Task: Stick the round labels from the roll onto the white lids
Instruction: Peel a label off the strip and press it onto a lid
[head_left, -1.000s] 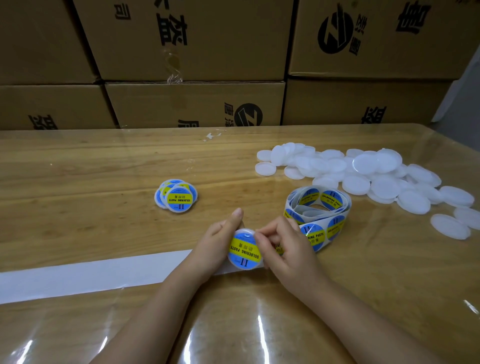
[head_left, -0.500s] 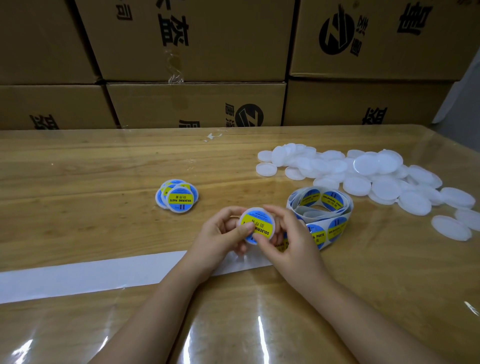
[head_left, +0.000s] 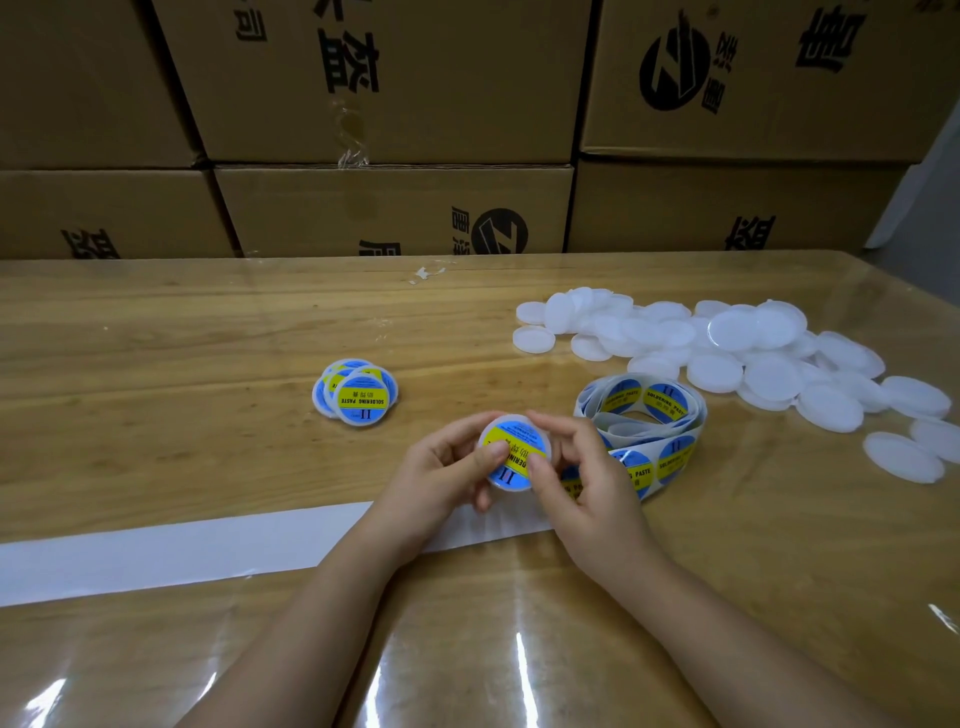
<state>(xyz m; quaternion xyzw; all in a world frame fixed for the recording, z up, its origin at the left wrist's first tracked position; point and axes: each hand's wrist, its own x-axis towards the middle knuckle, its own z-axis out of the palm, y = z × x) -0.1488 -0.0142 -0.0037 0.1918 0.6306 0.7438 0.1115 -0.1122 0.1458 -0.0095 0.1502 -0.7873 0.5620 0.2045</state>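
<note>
lid, already labelled, sits between both hands above the table — left hand grips it, thumb pressed on its face, right hand pinches the rim. its face tilts toward the camera, yellow band running upper left to lower right, just beside the label roll; white lids lie piled beyond.

"SOLDERING PASTE II" on stacked lids, on held lid, on label roll
</note>
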